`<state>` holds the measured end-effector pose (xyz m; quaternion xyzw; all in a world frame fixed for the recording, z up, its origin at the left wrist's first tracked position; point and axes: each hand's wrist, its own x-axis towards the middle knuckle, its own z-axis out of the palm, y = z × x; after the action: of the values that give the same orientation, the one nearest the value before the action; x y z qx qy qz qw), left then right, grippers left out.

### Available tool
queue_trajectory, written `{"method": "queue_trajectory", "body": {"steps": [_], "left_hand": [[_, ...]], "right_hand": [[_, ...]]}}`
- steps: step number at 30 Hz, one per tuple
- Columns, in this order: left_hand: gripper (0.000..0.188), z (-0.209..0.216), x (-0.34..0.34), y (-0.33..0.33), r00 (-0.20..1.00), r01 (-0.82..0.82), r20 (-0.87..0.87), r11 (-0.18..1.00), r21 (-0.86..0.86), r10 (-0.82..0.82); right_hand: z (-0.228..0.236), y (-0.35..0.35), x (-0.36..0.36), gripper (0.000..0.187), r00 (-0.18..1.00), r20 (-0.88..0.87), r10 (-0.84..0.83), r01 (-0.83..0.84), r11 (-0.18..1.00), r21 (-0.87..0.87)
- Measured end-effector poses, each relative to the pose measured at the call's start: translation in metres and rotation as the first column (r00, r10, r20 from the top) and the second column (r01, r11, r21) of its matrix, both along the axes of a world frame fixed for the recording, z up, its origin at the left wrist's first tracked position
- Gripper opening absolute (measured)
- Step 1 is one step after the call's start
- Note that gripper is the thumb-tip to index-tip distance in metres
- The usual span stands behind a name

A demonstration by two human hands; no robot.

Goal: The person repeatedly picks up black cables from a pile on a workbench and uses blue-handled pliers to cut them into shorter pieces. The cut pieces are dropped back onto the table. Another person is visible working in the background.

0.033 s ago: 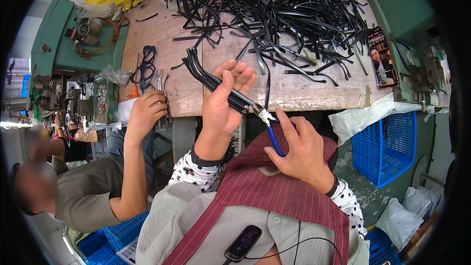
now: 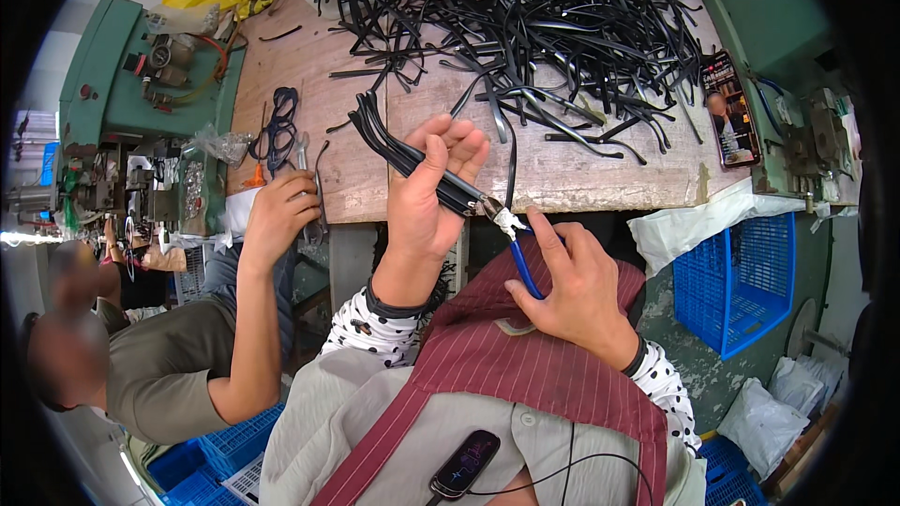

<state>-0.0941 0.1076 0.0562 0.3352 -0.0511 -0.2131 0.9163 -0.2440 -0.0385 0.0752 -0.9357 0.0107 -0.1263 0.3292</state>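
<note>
Black eyeglass temples (image 2: 382, 139) lie as a bundle in my left hand (image 2: 422, 201), its palm turned up and the thumb across them. Their curved ends point away to the upper left. My right hand (image 2: 581, 295) is closed around pliers (image 2: 523, 267) with blue handles and white wrapping near the joint. The jaws meet the near end of one temple beside my left palm; their exact grip is hard to make out. A big tangled pile of black temples (image 2: 506, 28) covers the far part of the wooden table (image 2: 361, 192).
At the left, a co-worker's hand (image 2: 281, 208) rests by a wrench (image 2: 303, 152) and a coiled black cord (image 2: 279, 126). Green machines (image 2: 105, 75) flank the table. A phone (image 2: 731, 117) leans at the right, above a blue crate (image 2: 727, 295).
The picture on the phone screen differs slightly. My hands, the pliers and the temples look unmoved.
</note>
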Motion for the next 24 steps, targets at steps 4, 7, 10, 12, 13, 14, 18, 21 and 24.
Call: {"method": "queue_trajectory", "body": {"steps": [4,7,10,12,13,14,18,21,24], "left_hand": [[0.027,0.003,-0.006,-0.004,0.994,-0.048,0.099,0.997,0.055,0.043],[0.030,0.005,-0.013,-0.009,0.983,-0.125,0.147,0.989,0.075,0.113],[0.030,0.002,-0.017,-0.012,0.972,-0.181,0.171,0.976,0.122,0.159],[0.031,0.002,-0.017,-0.013,0.970,-0.201,0.164,0.970,0.136,0.178],[0.032,0.002,-0.018,-0.013,0.969,-0.213,0.159,0.967,0.142,0.190],[0.032,0.002,-0.017,-0.013,0.973,-0.197,0.146,0.970,0.142,0.176],[0.033,0.003,-0.013,-0.013,0.986,-0.140,0.106,0.980,0.139,0.126],[0.033,0.001,-0.007,-0.009,0.996,-0.052,0.081,0.985,0.164,0.039],[0.033,0.003,0.003,-0.003,0.991,0.069,0.089,0.949,0.307,-0.101]], "right_hand": [[-0.002,0.000,0.000,0.084,1.000,0.010,0.000,0.000,1.000,0.011],[-0.003,0.002,0.000,0.085,1.000,-0.004,-0.004,0.004,0.999,0.039],[-0.001,0.003,0.000,0.086,0.999,-0.033,-0.015,0.016,0.999,0.042],[0.000,0.005,0.001,0.087,0.999,-0.033,-0.025,0.025,1.000,0.013],[0.000,0.004,0.001,0.087,0.999,-0.040,-0.018,0.019,1.000,0.008],[0.000,0.003,0.001,0.087,0.999,-0.047,-0.012,0.012,1.000,0.003],[-0.003,0.001,0.000,0.085,0.997,-0.073,-0.001,0.001,1.000,-0.007],[-0.005,0.001,0.000,0.085,0.998,-0.067,0.005,-0.006,1.000,-0.010],[-0.007,-0.002,-0.003,0.084,0.996,-0.090,0.010,-0.011,1.000,-0.005]]}}
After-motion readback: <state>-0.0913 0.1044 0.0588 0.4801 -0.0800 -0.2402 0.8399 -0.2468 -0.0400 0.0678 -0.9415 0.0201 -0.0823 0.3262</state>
